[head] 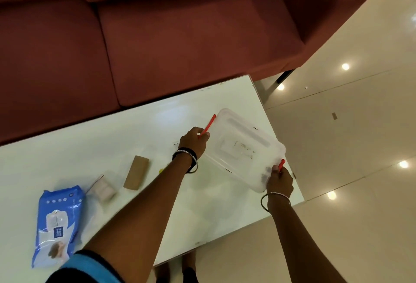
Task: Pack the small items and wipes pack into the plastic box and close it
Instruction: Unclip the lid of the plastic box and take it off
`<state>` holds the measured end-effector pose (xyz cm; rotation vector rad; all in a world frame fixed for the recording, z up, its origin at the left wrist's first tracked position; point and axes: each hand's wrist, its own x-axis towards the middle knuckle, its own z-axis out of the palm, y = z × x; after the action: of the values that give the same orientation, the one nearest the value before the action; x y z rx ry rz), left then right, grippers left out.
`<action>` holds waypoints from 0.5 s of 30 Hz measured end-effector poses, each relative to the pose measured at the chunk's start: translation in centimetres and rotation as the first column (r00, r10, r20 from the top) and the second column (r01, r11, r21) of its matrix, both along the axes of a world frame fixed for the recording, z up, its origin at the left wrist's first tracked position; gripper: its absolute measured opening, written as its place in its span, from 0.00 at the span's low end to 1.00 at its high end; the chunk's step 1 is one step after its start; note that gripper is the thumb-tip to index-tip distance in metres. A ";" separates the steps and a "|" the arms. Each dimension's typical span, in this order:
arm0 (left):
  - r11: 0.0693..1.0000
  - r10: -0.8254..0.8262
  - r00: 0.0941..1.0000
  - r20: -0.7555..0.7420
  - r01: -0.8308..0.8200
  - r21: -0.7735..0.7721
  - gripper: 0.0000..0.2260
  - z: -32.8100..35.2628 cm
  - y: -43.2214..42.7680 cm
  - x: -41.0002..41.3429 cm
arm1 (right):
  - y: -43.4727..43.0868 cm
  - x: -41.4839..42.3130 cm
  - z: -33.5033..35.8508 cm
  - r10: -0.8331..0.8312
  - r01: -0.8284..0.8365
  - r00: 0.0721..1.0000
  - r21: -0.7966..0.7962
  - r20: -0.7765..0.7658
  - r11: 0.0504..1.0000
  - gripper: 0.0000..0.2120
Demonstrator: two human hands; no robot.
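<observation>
Head view. The plastic box (244,147) sits on the far right part of the glass worktop (135,129), near its right edge, with the translucent lid seated on top. Its long axis runs diagonally, from the far-left corner toward the near-right corner. A red latch (209,124) sits at the far-left short end and a second red latch (281,165) at the near-right short end.

The left hand (194,142) is closed around the lower end of the far-left latch. The right hand (279,181) grips the near-right latch and the box corner beneath it. Whether the latches are locked or released cannot be determined.

Task status: packing has not begun, judging from the layout. The blue wipes pack (57,222) lies flat at the near-left of the worktop, long axis running roughly near to far, label up. Just beside it lies a small clear packet (104,189); a brown cardboard piece (136,175) lies further right, long axis tilted near-left to far-right. A small yellow item (161,170) shows beside the left forearm; its type cannot be determined.

Remaining: open the lid, load all items, reseat the lid, lock both latches.
</observation>
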<state>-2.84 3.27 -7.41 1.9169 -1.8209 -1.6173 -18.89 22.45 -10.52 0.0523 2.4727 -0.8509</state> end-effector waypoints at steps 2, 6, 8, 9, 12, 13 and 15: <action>0.998 0.050 0.997 -0.058 -0.052 -0.034 0.12 0.6 1.4 1.1 | 0.6 0.3 0.6 -0.061 0.060 0.998 -0.042 -0.018 0.997 0.22; 0.993 0.069 0.991 -0.115 -0.080 -0.087 0.10 2.9 4.4 5.4 | 1.3 1.8 2.6 -0.110 0.103 0.993 -0.148 -0.036 0.984 0.18; 0.993 0.099 0.987 -0.128 -0.105 -0.046 0.10 3.5 6.8 8.8 | 2.4 3.4 3.4 -0.056 0.047 0.997 -0.171 -0.049 0.984 0.17; 0.993 0.117 0.985 -0.131 -0.119 -0.011 0.10 3.7 8.2 10.4 | 3.1 4.3 3.9 -0.030 0.021 0.998 -0.185 -0.049 0.982 0.16; 0.982 0.182 0.976 -0.123 -0.173 0.080 0.09 4.2 11.9 14.9 | 4.7 7.0 5.1 0.054 -0.058 0.998 -0.234 -0.027 0.971 0.16; 0.977 0.204 0.973 -0.111 -0.195 0.088 0.10 4.3 12.9 16.3 | 4.9 8.0 5.4 0.088 -0.091 0.996 -0.242 -0.026 0.966 0.17; 0.968 0.242 0.967 -0.078 -0.235 0.087 0.10 4.4 14.4 18.9 | 5.2 10.1 5.6 0.149 -0.151 0.988 -0.248 -0.026 0.957 0.16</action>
<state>16.09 17.72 -2.97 1.9713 -1.4512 -1.6819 -8.74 27.70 -4.92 -0.2249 2.3214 -1.0881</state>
